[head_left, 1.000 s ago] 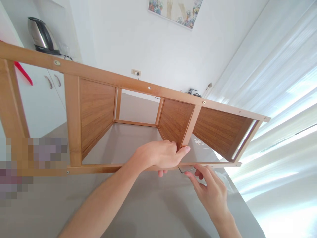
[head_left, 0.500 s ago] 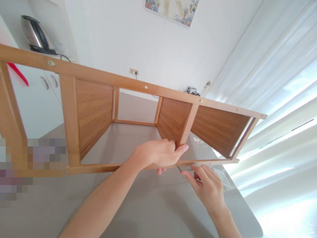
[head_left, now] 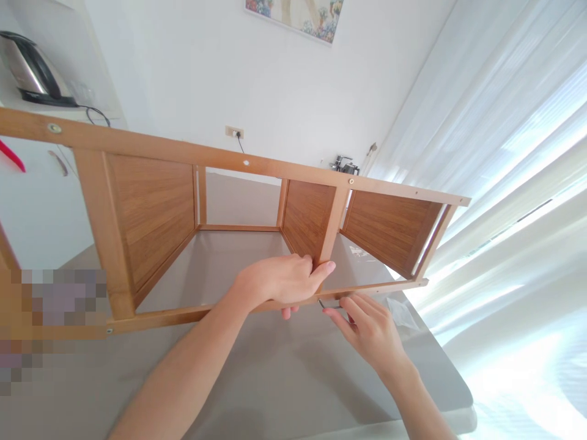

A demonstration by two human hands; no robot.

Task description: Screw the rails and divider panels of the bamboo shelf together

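A wooden shelf frame (head_left: 183, 153) with several slatted wooden panels (head_left: 153, 214) lies on its side across a grey table. My left hand (head_left: 284, 278) is wrapped round its lower rail, close to where a crosspiece (head_left: 334, 229) meets it, with the thumb pointing right. Just right of it, my right hand (head_left: 367, 321) pinches a thin, bent hex key (head_left: 329, 307). The key's short end touches the lower rail below that joint; the fastener there is too small to make out. Bolt heads show along the upper rail.
The grey table (head_left: 275, 379) ends at a rounded corner on the right, beside white curtains (head_left: 495, 305). A clear plastic bag (head_left: 403, 315) lies near that edge. An electric kettle (head_left: 39, 70) stands on a counter at the back left. A blurred patch covers the far left.
The view has turned slightly to the right, so everything sits further left. My left hand keeps its grip on the rail, and the hex key stays at the same joint.
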